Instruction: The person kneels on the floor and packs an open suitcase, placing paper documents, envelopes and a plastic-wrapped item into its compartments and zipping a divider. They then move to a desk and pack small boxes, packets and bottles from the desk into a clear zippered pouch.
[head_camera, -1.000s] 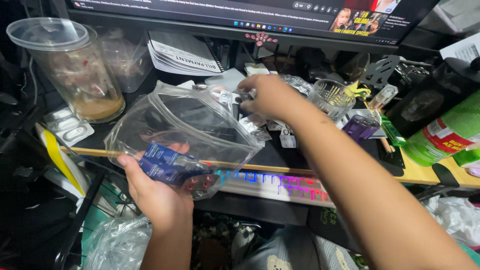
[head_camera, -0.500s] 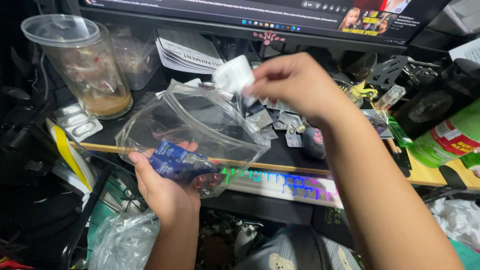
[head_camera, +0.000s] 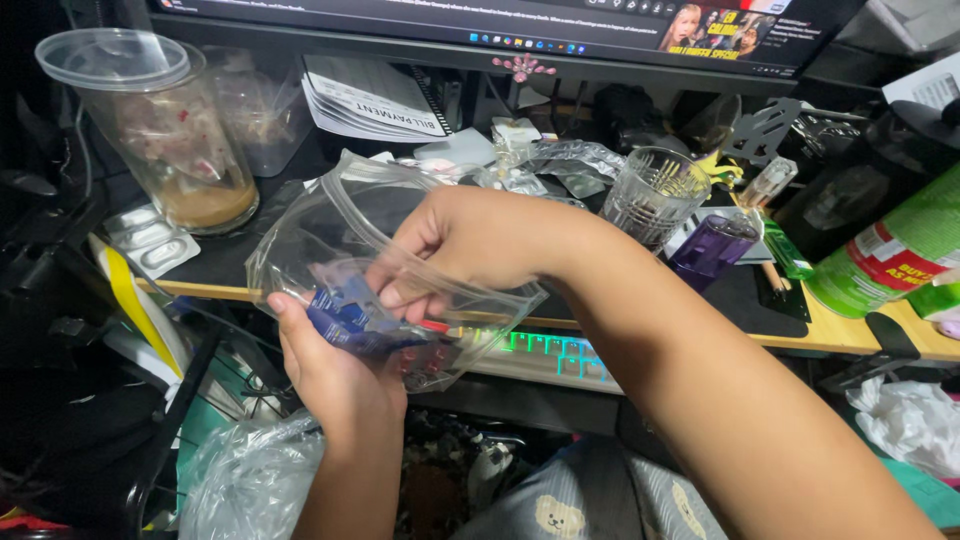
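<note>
My left hand (head_camera: 330, 375) cups the bottom of a clear plastic zip bag (head_camera: 300, 225) from below, gripping it along with the blue blister packs (head_camera: 345, 315) inside. My right hand (head_camera: 455, 245) reaches down into the bag's open mouth, fingers bent near the blue packs. What those fingers hold is hidden by the hand and the plastic. The bag hangs over the front edge of the desk, above a keyboard (head_camera: 545, 355) with lit coloured keys.
A large plastic cup (head_camera: 165, 130) with a lid stands at the back left, with blister packs (head_camera: 150, 245) beside it. A ribbed glass (head_camera: 655, 195), a purple block (head_camera: 712, 248), foil packets (head_camera: 560, 165), a green can (head_camera: 895, 255) and a monitor (head_camera: 500, 25) crowd the desk.
My right hand picked a small white packet off the desk, lifted it above the bag, then went down into the bag's mouth. The left hand kept holding the bag.
</note>
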